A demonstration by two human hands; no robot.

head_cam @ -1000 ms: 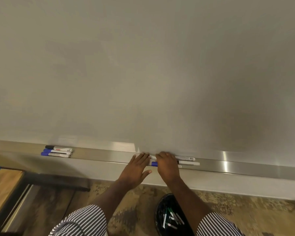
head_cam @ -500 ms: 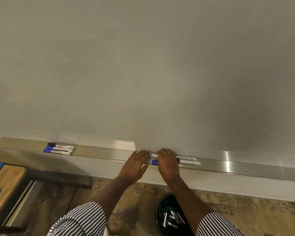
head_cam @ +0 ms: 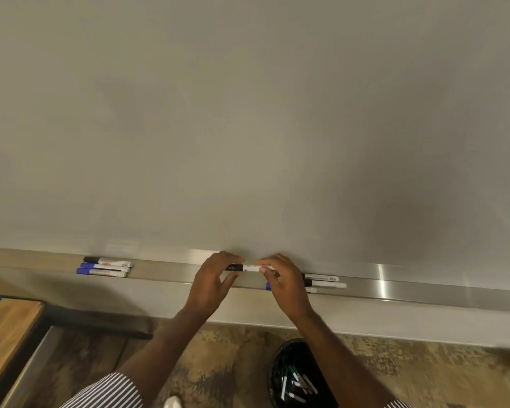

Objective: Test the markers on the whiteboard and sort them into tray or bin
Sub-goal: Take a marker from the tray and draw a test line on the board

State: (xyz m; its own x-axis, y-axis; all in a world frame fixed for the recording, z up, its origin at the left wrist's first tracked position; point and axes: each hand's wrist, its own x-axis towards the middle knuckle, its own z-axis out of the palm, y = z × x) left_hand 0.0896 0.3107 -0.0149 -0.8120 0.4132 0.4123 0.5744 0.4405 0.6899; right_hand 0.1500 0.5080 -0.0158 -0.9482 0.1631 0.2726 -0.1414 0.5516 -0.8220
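Whiteboard (head_cam: 248,113) blank; left hand (head_cam: 211,285) pinches marker (head_cam: 245,267) cap, right hand (head_cam: 286,282) pinches barrel — hard yank could fling cap toward bin (head_cam: 280,354).

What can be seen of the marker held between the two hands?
The marker is slim, with a white barrel bearing faint print and a black cap, plastic by its look. It lies level just above the metal tray, in front of the whiteboard. The left hand grips the capped end, the right hand pinches the barrel. The cap looks still on.

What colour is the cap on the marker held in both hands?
Black, on the marker; the head view shows it.
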